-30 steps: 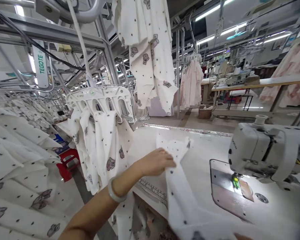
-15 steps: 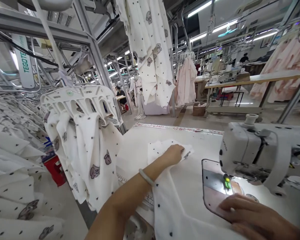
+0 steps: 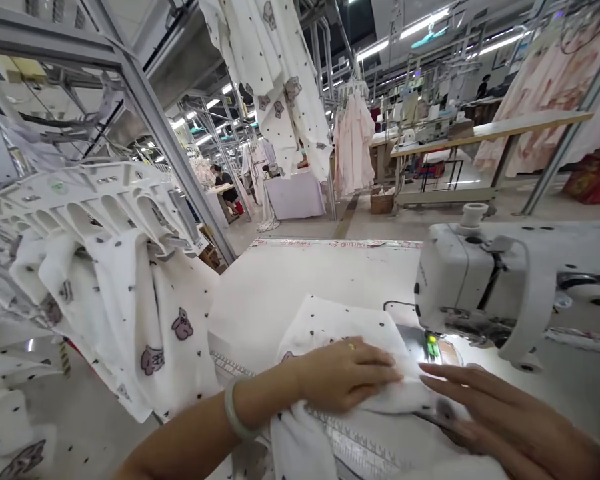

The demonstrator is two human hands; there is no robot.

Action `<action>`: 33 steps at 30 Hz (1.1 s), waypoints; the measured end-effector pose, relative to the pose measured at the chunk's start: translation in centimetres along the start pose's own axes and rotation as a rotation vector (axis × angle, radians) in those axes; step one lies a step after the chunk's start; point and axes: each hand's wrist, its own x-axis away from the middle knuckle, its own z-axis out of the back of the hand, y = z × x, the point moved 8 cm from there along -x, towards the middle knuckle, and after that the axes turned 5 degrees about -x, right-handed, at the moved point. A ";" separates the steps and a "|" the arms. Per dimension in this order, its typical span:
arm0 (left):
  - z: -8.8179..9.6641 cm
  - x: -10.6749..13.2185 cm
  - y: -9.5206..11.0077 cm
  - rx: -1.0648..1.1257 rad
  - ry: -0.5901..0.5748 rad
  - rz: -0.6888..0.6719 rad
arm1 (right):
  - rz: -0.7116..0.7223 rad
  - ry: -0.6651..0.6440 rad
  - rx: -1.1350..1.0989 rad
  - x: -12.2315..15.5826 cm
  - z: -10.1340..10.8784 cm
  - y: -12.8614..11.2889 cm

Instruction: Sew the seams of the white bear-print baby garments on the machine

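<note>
A white cloth piece [image 3: 340, 320] with small dark spots lies on the sewing table, its right edge near the needle area of a white sewing machine [image 3: 455, 280]. My left hand [image 3: 353, 373], a ring on one finger and a bangle on the wrist, rests flat on this cloth with fingers stretched out. Just right of it, my right hand [image 3: 500, 407] has its fingers extended toward the cloth's right edge, by the lit presser foot [image 3: 433, 347]. The right hand is slightly blurred; whether it touches the cloth, I cannot tell. Part of the cloth hangs toward me under my left wrist.
To the left, a white hanger [image 3: 100, 193] carries several spotted, bear-printed pieces [image 3: 130, 307]. More printed cloth [image 3: 290, 87] hangs overhead. Printed rulers [image 3: 360, 447] run along the table's front. Farther back stand another worktable [image 3: 480, 137] and pink garments [image 3: 353, 140]. A person sits far back.
My left hand has come back from the far part of the table toward the machine, bringing the cloth with it. My right hand has moved slightly left and up. The view has shifted right.
</note>
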 end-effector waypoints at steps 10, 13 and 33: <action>-0.5 -1.5 1.9 -0.248 -0.165 0.099 | 0.173 -0.082 0.015 -2.0 0.7 -3.3; -1.1 -0.8 1.3 -0.164 -0.089 0.160 | 0.196 -0.034 0.000 -2.8 1.9 -4.2; -1.2 -5.9 -1.6 0.004 -0.026 -0.149 | 0.183 -0.015 0.132 -4.2 4.3 -3.6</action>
